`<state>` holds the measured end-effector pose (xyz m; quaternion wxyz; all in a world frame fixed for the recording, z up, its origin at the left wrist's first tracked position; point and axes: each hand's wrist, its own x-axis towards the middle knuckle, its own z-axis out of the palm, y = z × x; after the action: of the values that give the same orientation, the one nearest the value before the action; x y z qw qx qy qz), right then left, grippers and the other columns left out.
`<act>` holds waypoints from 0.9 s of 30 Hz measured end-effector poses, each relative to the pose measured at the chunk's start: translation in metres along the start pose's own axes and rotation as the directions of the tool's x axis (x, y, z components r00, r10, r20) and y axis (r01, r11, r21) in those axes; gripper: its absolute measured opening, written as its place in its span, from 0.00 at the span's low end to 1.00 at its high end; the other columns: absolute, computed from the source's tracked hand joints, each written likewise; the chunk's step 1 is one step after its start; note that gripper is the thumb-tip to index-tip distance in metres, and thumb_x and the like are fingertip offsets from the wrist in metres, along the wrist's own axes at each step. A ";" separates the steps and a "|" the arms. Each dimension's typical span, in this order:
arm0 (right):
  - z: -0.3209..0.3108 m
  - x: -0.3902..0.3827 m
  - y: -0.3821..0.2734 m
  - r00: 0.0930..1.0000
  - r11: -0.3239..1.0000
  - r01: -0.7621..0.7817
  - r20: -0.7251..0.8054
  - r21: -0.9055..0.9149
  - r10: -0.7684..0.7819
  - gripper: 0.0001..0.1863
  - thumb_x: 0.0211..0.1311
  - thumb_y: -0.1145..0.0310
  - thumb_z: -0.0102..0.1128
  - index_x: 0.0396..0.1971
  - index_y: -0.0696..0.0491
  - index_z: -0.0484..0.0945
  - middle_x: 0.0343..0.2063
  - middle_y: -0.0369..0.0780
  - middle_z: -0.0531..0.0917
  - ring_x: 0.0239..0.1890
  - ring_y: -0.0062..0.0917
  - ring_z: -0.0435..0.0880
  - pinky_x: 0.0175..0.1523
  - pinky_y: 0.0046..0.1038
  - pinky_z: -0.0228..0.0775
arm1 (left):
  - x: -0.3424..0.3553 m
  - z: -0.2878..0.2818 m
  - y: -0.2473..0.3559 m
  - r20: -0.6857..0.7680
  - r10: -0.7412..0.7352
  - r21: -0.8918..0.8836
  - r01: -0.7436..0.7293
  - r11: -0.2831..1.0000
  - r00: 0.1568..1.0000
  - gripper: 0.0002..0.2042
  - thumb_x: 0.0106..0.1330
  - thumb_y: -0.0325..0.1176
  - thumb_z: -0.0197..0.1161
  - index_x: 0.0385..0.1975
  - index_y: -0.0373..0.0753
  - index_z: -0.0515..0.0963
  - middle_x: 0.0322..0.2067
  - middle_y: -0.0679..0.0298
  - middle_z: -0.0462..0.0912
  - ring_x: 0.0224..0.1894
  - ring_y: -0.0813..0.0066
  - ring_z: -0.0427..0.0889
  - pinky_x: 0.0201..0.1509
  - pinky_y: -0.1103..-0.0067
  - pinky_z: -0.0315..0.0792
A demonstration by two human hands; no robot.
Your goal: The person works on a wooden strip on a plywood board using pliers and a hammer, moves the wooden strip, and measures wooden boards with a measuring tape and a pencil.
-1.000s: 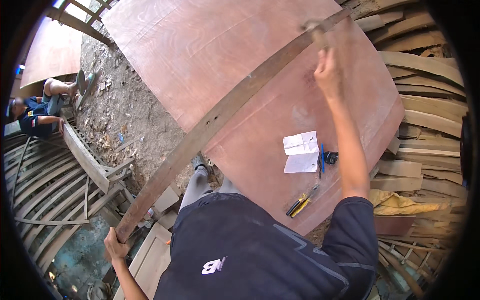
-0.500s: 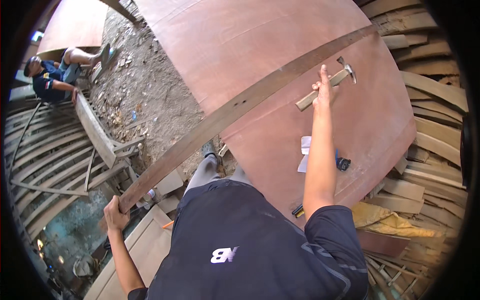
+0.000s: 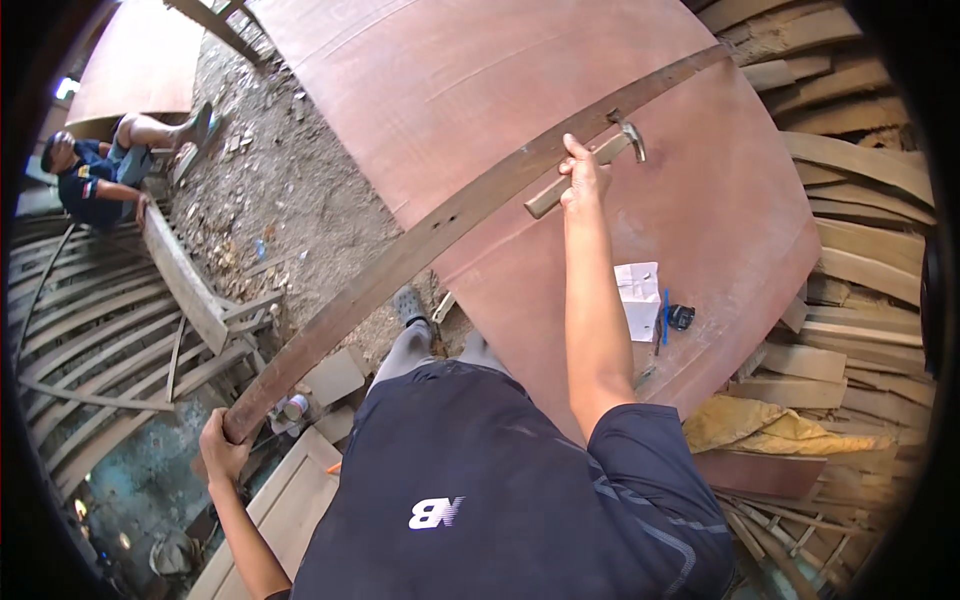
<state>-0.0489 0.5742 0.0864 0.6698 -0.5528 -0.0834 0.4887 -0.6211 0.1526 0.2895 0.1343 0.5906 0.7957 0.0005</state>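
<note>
A long wooden plank (image 3: 420, 238) runs diagonally from the lower left, across a reddish-brown plywood sheet (image 3: 470, 70), to the upper right. My left hand (image 3: 224, 446) is closed around the plank's near left end. In my right hand (image 3: 586, 182) is a claw hammer (image 3: 600, 160), gripped by its wooden handle. The hammer's head lies over the plank's lower edge; I cannot tell whether they touch. Small dark marks show on the plank near its middle.
On the sheet lie folded paper (image 3: 637, 300), a blue pencil-like stick (image 3: 665, 315) and a black tape measure (image 3: 681, 317). Curved timbers (image 3: 860, 165) and a yellow cloth (image 3: 765, 428) are at the right. A person (image 3: 95, 180) sits at the far left, touching a board (image 3: 185, 272).
My right hand and the hammer have moved left, bringing the hammer's head over the plank. My left hand keeps its hold on the plank's end, slightly lower in view.
</note>
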 end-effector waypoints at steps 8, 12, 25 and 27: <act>-0.004 -0.006 0.022 0.962 0.954 -0.262 0.038 -0.149 0.270 0.41 0.54 0.60 0.81 0.64 0.58 0.68 0.17 0.26 0.69 0.14 0.10 0.64 0.30 0.12 0.65 | -0.001 -0.012 0.024 0.165 -0.088 0.006 0.088 0.996 0.982 0.27 0.42 0.40 0.71 0.46 0.41 0.79 0.35 0.46 0.86 0.40 0.44 0.86 0.43 0.60 0.79; -0.011 0.012 0.004 0.960 0.964 -0.244 0.117 -0.104 0.255 0.18 0.59 0.71 0.78 0.25 0.42 0.72 0.16 0.24 0.68 0.12 0.09 0.63 0.20 0.14 0.58 | 0.012 -0.009 0.017 0.195 0.029 0.006 -0.031 1.000 0.980 0.29 0.39 0.39 0.72 0.46 0.41 0.78 0.31 0.46 0.83 0.38 0.42 0.83 0.40 0.57 0.76; -0.023 0.051 0.018 0.966 0.967 -0.236 0.087 -0.090 0.244 0.15 0.60 0.72 0.77 0.28 0.48 0.74 0.14 0.27 0.69 0.13 0.13 0.65 0.19 0.15 0.60 | 0.056 0.005 0.097 0.160 0.099 0.013 -0.102 0.995 0.982 0.41 0.40 0.66 0.79 0.47 0.36 0.79 0.37 0.51 0.86 0.43 0.51 0.87 0.48 0.64 0.78; -0.019 0.044 0.017 0.967 0.968 -0.235 0.083 -0.093 0.242 0.15 0.60 0.72 0.77 0.28 0.48 0.74 0.14 0.27 0.69 0.13 0.13 0.65 0.19 0.15 0.60 | 0.070 0.014 0.116 0.138 0.148 0.004 -0.150 0.989 0.979 0.42 0.41 0.68 0.77 0.46 0.38 0.79 0.36 0.52 0.86 0.44 0.51 0.86 0.48 0.64 0.78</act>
<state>-0.0241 0.5933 0.0462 0.5782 -0.5624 -0.0676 0.5873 -0.5281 0.2513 0.2797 0.1842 0.6482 0.7380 -0.0358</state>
